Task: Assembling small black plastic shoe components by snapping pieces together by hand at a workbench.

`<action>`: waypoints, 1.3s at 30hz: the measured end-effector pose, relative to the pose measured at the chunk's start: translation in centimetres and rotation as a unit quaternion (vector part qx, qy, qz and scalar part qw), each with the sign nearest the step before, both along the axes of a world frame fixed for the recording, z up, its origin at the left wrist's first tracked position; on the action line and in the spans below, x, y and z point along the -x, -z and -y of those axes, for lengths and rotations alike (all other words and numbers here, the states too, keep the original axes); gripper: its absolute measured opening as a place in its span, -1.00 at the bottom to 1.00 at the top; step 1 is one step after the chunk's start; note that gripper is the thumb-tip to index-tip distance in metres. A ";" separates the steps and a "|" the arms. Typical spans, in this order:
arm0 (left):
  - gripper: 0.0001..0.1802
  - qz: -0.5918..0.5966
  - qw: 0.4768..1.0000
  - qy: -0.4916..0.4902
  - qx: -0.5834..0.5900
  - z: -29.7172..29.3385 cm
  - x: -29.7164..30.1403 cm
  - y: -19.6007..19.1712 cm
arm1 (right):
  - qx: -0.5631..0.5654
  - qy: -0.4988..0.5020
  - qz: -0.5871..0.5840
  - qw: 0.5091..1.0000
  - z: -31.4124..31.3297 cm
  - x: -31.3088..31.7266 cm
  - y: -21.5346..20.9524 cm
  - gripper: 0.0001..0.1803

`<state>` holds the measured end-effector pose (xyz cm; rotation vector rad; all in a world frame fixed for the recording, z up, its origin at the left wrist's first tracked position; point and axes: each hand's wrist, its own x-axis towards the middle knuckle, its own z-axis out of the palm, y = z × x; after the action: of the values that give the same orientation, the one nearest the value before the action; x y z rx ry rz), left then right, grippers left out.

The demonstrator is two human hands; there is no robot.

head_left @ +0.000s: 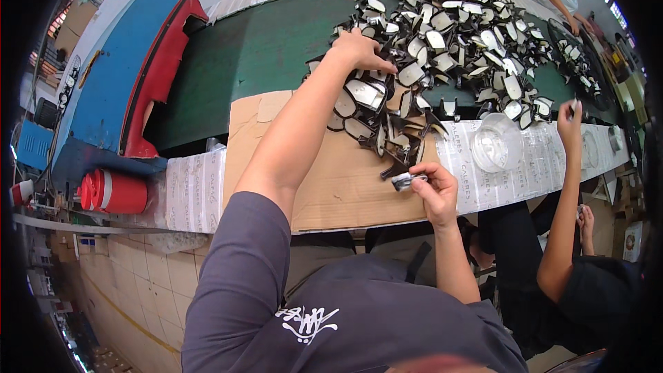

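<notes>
Head view: left hand on cut pieces; right hand pinches small piece.

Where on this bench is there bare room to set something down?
Bare green belt lies between the red and blue machine and the pile of cut pieces. Bare cardboard sits near the right hand. Around the left hand and the clear bowl it is crowded.

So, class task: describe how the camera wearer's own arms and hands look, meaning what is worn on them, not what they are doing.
Both forearms are bare, and the left hand and right hand wear no gloves. No watch or ring shows. The upper arms are covered by the short sleeves of a loose dark grey T-shirt, which has a white scribble-like print on its front.
</notes>
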<state>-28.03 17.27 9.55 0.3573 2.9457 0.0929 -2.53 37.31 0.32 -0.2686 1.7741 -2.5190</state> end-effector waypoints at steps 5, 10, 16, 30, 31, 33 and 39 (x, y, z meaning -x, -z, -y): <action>-0.03 0.042 0.999 -0.005 0.012 3.0 -2.3 -1.1 | 0.008 -0.002 -0.007 1.000 0.4 0.1 -0.5 -0.78; -0.12 -0.011 0.998 -0.036 -0.041 4.8 -6.6 -0.7 | -0.001 0.003 -0.011 1.000 0.3 0.1 -0.1 -0.78; -0.30 -0.148 0.964 -0.091 -0.202 6.9 -14.4 1.3 | 0.015 0.004 -0.022 1.000 0.8 0.0 -0.4 -0.77; -0.18 -0.230 0.936 -0.041 -0.262 10.1 -24.0 3.1 | 0.006 -0.004 -0.034 0.999 0.3 0.2 0.2 -0.76; -0.22 -0.271 0.929 -0.038 -0.248 9.8 -24.5 2.6 | 0.009 -0.002 -0.036 0.999 0.2 0.3 0.3 -0.75; -0.30 -0.325 0.901 -0.005 -0.288 9.3 -25.9 2.0 | 0.010 0.002 -0.029 1.000 0.2 0.2 0.3 -0.75; -0.46 -0.181 0.873 0.165 -0.423 7.6 -30.3 3.3 | 0.024 0.000 -0.033 0.999 0.3 0.2 0.3 -0.75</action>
<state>2.30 9.68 6.23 1.0792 2.9413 1.4230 -2.77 37.05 -0.02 -0.3573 1.7366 -2.5852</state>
